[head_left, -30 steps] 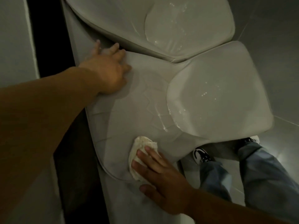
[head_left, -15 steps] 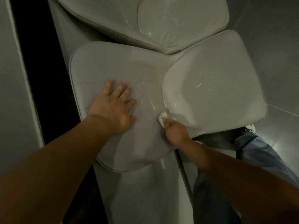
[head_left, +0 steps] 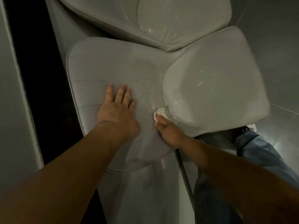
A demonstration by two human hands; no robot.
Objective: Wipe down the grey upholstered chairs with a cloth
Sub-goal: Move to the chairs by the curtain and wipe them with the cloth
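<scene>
A grey upholstered chair fills the middle of the view: its backrest (head_left: 100, 65) on the left, its seat (head_left: 215, 88) on the right. My left hand (head_left: 118, 112) lies flat on the backrest with the fingers spread. My right hand (head_left: 168, 130) presses a small white cloth (head_left: 159, 113) into the crease where backrest and seat meet. Only the tip of the cloth shows beyond my fingers. The seat glistens with small wet spots.
A second grey chair (head_left: 169, 20) stands behind, touching the first. A dark gap (head_left: 40, 78) and a pale wall (head_left: 9, 110) run along the left. My jeans leg (head_left: 258, 151) and a shoe (head_left: 251, 126) stand on the grey tiled floor at the right.
My right hand carried the cloth from the backrest's lower edge up into the seat crease. My left hand slid down from the backrest's top to its middle.
</scene>
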